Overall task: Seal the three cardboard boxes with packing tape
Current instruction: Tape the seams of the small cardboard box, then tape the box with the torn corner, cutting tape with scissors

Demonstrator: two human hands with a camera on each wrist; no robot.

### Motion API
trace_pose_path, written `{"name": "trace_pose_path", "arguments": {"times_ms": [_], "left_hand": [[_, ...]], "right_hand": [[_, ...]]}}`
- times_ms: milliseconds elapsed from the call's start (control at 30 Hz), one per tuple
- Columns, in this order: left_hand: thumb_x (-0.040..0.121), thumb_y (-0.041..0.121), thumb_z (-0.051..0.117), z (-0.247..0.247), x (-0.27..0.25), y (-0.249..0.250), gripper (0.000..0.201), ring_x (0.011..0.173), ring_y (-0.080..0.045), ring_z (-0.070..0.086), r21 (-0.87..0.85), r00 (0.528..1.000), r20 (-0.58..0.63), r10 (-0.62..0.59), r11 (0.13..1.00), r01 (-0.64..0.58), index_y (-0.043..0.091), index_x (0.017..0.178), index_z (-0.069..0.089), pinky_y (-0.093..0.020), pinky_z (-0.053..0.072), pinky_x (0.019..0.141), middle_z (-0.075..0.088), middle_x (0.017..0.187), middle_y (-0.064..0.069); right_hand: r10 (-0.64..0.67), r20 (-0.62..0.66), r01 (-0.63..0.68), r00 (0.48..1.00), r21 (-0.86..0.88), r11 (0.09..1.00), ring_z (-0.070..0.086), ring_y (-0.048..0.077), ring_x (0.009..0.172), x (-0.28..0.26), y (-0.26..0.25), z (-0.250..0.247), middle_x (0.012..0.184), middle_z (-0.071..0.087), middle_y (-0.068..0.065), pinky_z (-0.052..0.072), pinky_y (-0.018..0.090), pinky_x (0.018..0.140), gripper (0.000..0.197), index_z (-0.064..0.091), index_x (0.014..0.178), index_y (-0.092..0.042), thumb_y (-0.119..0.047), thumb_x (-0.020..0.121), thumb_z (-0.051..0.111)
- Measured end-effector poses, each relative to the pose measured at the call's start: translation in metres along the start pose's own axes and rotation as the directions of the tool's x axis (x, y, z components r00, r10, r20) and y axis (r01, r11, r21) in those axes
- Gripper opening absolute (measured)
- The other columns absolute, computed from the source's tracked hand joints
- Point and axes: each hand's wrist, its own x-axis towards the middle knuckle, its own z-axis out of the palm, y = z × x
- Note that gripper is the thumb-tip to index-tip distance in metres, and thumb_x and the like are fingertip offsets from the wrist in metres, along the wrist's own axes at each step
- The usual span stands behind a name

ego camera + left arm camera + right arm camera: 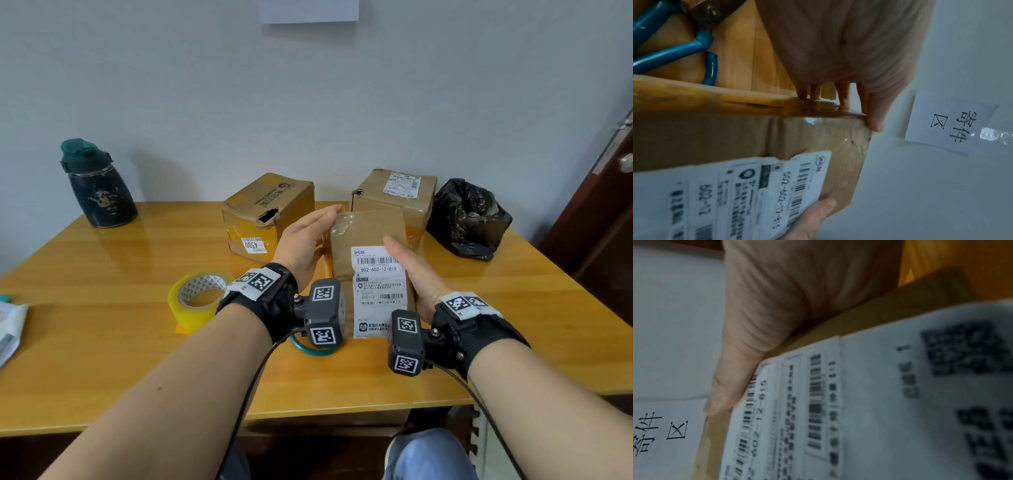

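Boxes number three. One box, long and flat with a white label on top, is held between both hands above the middle of the tabletop, nearer its front edge than the other two. The left hand lies along its left side with fingers straight, their tips touching the taped top edge. The right hand grips the right side, thumb laid over the label's edge. Whether the box rests on the tabletop or is lifted off it cannot be told.

A second box, torn at one corner and carrying a small sticker, stands behind it to the left. A third box, with its own label, stands to the right, near the back edge.

One roll of tape lies flat on the tabletop just left of the left wrist. One pair of scissors with blue-green handles lies beside the held box, mostly hidden under the wrist in the head view.

One dark bottle stands at the back left corner; one black bag sits by the third box toward the right edge. One paper sign is taped to the wall.
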Motion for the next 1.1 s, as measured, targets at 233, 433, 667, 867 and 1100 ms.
{"name": "trace_pose_path", "arguments": {"times_ms": [233, 433, 667, 867, 1100], "left_hand": [[0.059, 0.053, 0.082, -0.004, -0.009, 0.002, 0.108, 0.120, -0.023, 0.053, 0.300, 0.986, 0.006, -0.166, 0.941, 0.156, 0.025, 0.148, 0.027, -0.051, 0.043, 0.099, 0.050, 0.141, -0.004], [0.063, 0.036, 0.087, -0.039, -0.015, 0.003, 0.086, 0.109, -0.031, 0.064, 0.528, 0.862, 0.172, -0.477, 0.783, 0.329, 0.012, 0.134, 0.046, -0.043, 0.058, 0.081, 0.067, 0.120, -0.011], [0.060, 0.050, 0.081, -0.073, -0.004, 0.028, 0.099, 0.109, -0.024, 0.065, -0.073, 0.952, -0.302, 0.039, 0.995, -0.064, 0.021, 0.143, 0.034, -0.044, 0.056, 0.086, 0.064, 0.124, -0.010], [0.067, 0.060, 0.067, -0.116, 0.015, 0.053, 0.097, 0.103, -0.025, 0.061, -0.142, 0.571, -0.818, -0.069, 0.986, -0.084, 0.028, 0.148, 0.024, -0.045, 0.053, 0.091, 0.050, 0.130, -0.003], [0.056, 0.062, 0.060, -0.147, 0.034, 0.049, 0.099, 0.115, -0.033, 0.057, -0.193, 0.518, -0.841, -0.158, 0.981, -0.014, 0.024, 0.143, 0.036, -0.051, 0.046, 0.098, 0.054, 0.133, -0.008]], "right_hand": [[0.020, -0.024, -0.018, 1.000, 0.092, 0.996, 0.070, 0.029, 0.095, 0.000, -0.011, 0.009, 0.104, 0.073, 0.012, 0.053, 0.045, 0.081, 0.054, 0.067, 0.111, -0.018, -0.060, 0.079, 0.056], [0.063, -0.022, -0.058, 0.998, 0.162, 0.985, 0.066, 0.035, 0.105, 0.013, -0.022, 0.029, 0.112, 0.070, 0.013, 0.044, 0.058, 0.098, 0.074, 0.066, 0.118, -0.019, -0.068, 0.062, 0.064], [-0.041, -0.081, 0.040, 0.996, -0.008, 0.999, 0.057, 0.026, 0.111, 0.033, -0.024, 0.062, 0.121, 0.060, 0.006, 0.046, 0.049, 0.095, 0.063, 0.053, 0.130, -0.022, -0.067, 0.086, 0.044], [-0.201, 0.041, 0.196, 0.979, -0.476, 0.857, 0.057, 0.014, 0.103, 0.056, -0.017, 0.107, 0.119, 0.057, -0.003, 0.053, 0.037, 0.088, 0.038, 0.055, 0.127, -0.023, -0.038, 0.092, 0.058], [-0.344, 0.188, 0.341, 0.920, -0.817, 0.466, 0.049, 0.015, 0.104, 0.097, -0.015, 0.149, 0.121, 0.046, 0.004, 0.045, 0.030, 0.086, 0.042, 0.050, 0.132, -0.026, -0.030, 0.091, 0.059]]}}
